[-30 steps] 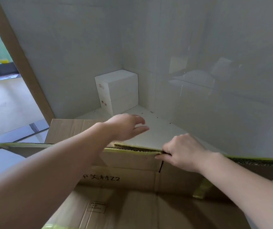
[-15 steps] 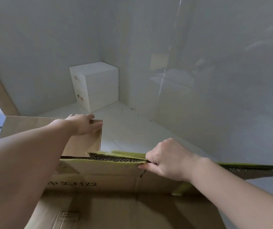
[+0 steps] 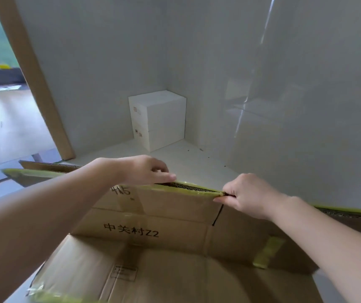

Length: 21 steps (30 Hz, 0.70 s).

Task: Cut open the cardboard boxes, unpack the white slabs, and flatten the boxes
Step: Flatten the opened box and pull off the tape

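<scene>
Single view, camera on my head. Looks forward and down, wide angle, edges bent. Very near: my forearms enter from bottom left and bottom right, my left hand (image 3: 141,170) and right hand (image 3: 248,194) mid-frame on far top edge of open cardboard box (image 3: 164,254), which fills near half. Far: white room corner with stacked white slabs (image 3: 160,119). Far left: doorway, floor beyond.

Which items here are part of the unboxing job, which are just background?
Job:
- cardboard box, open, yellow-green tape on its rims
- left hand, at the far flap's edge
- right hand, gripping that same edge
- white slabs, stacked in the corner

Background:
- wooden door frame
- paper on the floor beyond the doorway
</scene>
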Motion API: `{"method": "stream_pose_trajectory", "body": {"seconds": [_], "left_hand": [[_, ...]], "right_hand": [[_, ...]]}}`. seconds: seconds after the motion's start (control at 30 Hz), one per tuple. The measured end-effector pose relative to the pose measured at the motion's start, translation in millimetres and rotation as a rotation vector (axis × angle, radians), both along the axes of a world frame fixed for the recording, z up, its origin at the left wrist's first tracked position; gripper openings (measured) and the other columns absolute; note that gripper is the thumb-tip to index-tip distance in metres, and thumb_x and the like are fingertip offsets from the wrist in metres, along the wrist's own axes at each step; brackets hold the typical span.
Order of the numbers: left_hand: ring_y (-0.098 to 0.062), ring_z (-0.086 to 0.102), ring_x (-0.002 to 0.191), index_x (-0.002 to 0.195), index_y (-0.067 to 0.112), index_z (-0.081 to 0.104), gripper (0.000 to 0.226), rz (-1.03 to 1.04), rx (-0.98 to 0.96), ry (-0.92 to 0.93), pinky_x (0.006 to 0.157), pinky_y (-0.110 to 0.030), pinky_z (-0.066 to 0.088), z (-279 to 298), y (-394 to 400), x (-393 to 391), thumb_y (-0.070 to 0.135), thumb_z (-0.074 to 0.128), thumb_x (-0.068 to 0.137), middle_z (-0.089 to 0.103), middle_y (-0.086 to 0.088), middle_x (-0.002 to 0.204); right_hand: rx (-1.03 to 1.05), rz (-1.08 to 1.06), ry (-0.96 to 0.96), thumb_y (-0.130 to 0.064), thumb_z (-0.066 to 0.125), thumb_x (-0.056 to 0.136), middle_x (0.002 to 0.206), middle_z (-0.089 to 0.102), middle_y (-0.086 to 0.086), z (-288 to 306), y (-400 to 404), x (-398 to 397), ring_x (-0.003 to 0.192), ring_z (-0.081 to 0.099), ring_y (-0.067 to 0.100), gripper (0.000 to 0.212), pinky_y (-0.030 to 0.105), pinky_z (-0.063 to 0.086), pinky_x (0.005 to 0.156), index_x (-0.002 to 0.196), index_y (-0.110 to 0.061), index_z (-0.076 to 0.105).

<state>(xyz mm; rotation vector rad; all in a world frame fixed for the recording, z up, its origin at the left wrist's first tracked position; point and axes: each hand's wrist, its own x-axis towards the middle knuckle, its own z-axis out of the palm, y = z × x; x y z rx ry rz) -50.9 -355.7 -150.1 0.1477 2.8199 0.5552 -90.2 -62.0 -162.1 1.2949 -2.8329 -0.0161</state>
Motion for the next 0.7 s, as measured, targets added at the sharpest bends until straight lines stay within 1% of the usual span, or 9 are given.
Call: {"method": "stream_pose_trajectory", "body": {"seconds": [0.1, 0.2, 0.27, 0.33, 0.37, 0.43, 0.5, 0.6, 0.7], "left_hand": [[-0.001, 0.057, 0.079, 0.116, 0.050, 0.047, 0.053, -0.175, -0.175, 0.055, 0.066, -0.022, 0.044, -10.4, 9.4, 11.2, 0.072, 0.059, 0.069, 0.061, 0.024, 0.091], [-0.010, 0.052, 0.071, 0.089, 0.040, 0.053, 0.011, -0.184, -0.304, 0.201, 0.053, -0.022, 0.033, -15.2, 14.1, 14.8, 0.046, 0.059, 0.083, 0.056, 0.016, 0.074], [-0.012, 0.049, 0.069, 0.082, 0.037, 0.050, 0.010, -0.193, -0.332, 0.218, 0.052, -0.024, 0.030, -14.2, 15.4, 17.1, 0.042, 0.058, 0.085, 0.052, 0.015, 0.068], [-0.011, 0.046, 0.069, 0.084, 0.037, 0.052, 0.006, -0.216, -0.344, 0.225, 0.053, -0.025, 0.029, -12.9, 17.1, 20.1, 0.040, 0.057, 0.086, 0.048, 0.016, 0.066], [-0.012, 0.045, 0.068, 0.085, 0.036, 0.052, 0.005, -0.214, -0.358, 0.232, 0.054, -0.025, 0.029, -13.1, 17.7, 21.9, 0.039, 0.056, 0.087, 0.046, 0.016, 0.065], [-0.015, 0.044, 0.070, 0.090, 0.032, 0.055, 0.007, -0.203, -0.413, 0.271, 0.058, -0.027, 0.030, -13.2, 20.7, 24.7, 0.039, 0.054, 0.089, 0.043, 0.014, 0.064], [-0.018, 0.044, 0.071, 0.096, 0.030, 0.056, 0.011, -0.205, -0.477, 0.343, 0.062, -0.029, 0.035, -5.0, 28.8, 24.4, 0.038, 0.051, 0.091, 0.047, 0.010, 0.067], [-0.020, 0.051, 0.073, 0.104, 0.028, 0.058, 0.018, -0.185, -0.538, 0.465, 0.063, -0.029, 0.038, 45.0, 43.2, 7.4, 0.037, 0.046, 0.093, 0.057, 0.006, 0.077], [-0.022, 0.051, 0.074, 0.104, 0.028, 0.059, 0.021, -0.136, -0.597, 0.678, 0.060, -0.028, 0.032, 124.7, 53.2, -20.8, 0.038, 0.045, 0.093, 0.057, 0.004, 0.079]], "right_hand": [[-0.032, -0.031, -0.022, -0.059, 0.047, 0.091, 0.053, 0.039, -0.005, 0.2, 0.9, 2.5, 0.049, 0.035, 0.011, 0.055, 0.032, 0.030, 0.051, 0.056, -0.018, 0.035], [-0.090, -0.073, -0.026, -0.065, 0.047, 0.087, 0.059, 0.050, -0.004, -5.0, 1.9, 8.8, 0.058, 0.049, 0.018, 0.049, 0.031, 0.039, 0.056, 0.066, -0.020, 0.049], [-0.128, -0.128, -0.109, -0.072, 0.054, 0.077, 0.084, 0.065, -0.005, -6.8, 5.4, 10.4, 0.081, 0.061, 0.022, 0.048, 0.032, 0.046, 0.069, 0.096, -0.028, 0.061], [0.001, -0.228, -0.156, -0.066, 0.069, 0.070, 0.114, 0.064, -0.001, -3.2, 15.1, 8.8, 0.105, 0.059, 0.025, 0.070, 0.033, 0.047, 0.081, 0.128, -0.034, 0.047], [0.100, -0.262, -0.148, -0.055, 0.074, 0.071, 0.116, 0.062, 0.000, -2.7, 22.1, 6.1, 0.106, 0.058, 0.026, 0.065, 0.032, 0.047, 0.081, 0.126, -0.033, 0.047], [0.192, -0.269, -0.114, -0.036, 0.070, 0.078, 0.095, 0.063, -0.001, -1.9, 34.4, 4.8, 0.093, 0.060, 0.026, 0.023, 0.031, 0.049, 0.074, 0.096, -0.026, 0.058], [0.216, -0.288, -0.078, -0.029, 0.064, 0.082, 0.079, 0.057, -0.002, 3.2, 43.5, 4.3, 0.088, 0.060, 0.027, 0.015, 0.029, 0.043, 0.065, 0.077, -0.019, 0.053], [0.185, -0.322, 0.031, -0.029, 0.063, 0.082, 0.086, 0.061, -0.001, 51.6, 52.5, 1.0, 0.093, 0.061, 0.027, 0.009, 0.028, 0.038, 0.064, 0.084, -0.021, 0.059], [0.159, -0.403, 0.212, -0.028, 0.065, 0.080, 0.090, 0.063, 0.000, 140.4, 61.1, -1.0, 0.091, 0.061, 0.027, 0.011, 0.027, 0.038, 0.062, 0.090, -0.022, 0.063]]}}
